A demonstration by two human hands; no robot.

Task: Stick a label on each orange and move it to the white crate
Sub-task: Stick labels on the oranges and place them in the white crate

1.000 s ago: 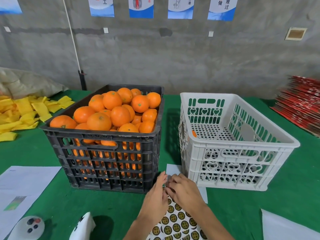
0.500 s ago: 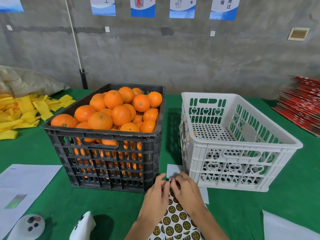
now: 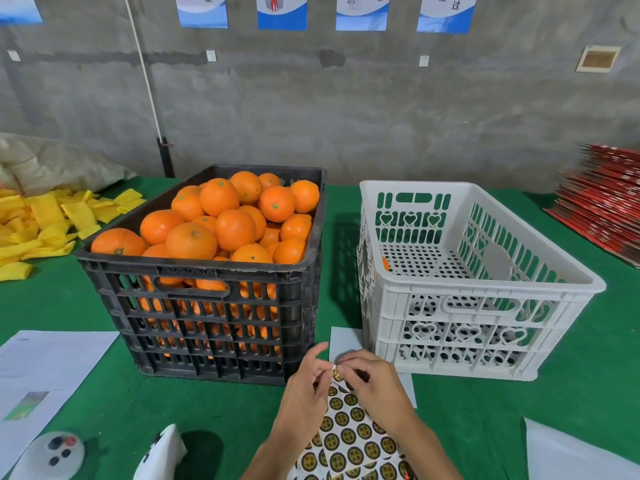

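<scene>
A black crate (image 3: 194, 271) heaped with oranges (image 3: 234, 229) stands left of centre. Beside it on the right is the white crate (image 3: 485, 278), with a bit of one orange (image 3: 385, 263) showing by its left wall. In front of both lies a sheet of round gold-and-black labels (image 3: 349, 434). My left hand (image 3: 302, 389) holds the sheet's top edge, its index finger sticking up. My right hand (image 3: 375, 386) pinches one label (image 3: 337, 375) at the top of the sheet, right against my left fingertips.
Green cloth covers the table (image 3: 519, 410). White papers (image 3: 45, 372) lie at the front left, with a round white device (image 3: 52, 453) and a white object (image 3: 162, 452) near the front edge. Yellow foam sleeves (image 3: 45, 220) pile at the left, red cartons (image 3: 609, 195) at the right.
Both hands stayed at the top of the label sheet. My left index finger has lifted up, and a label now shows between the fingertips.
</scene>
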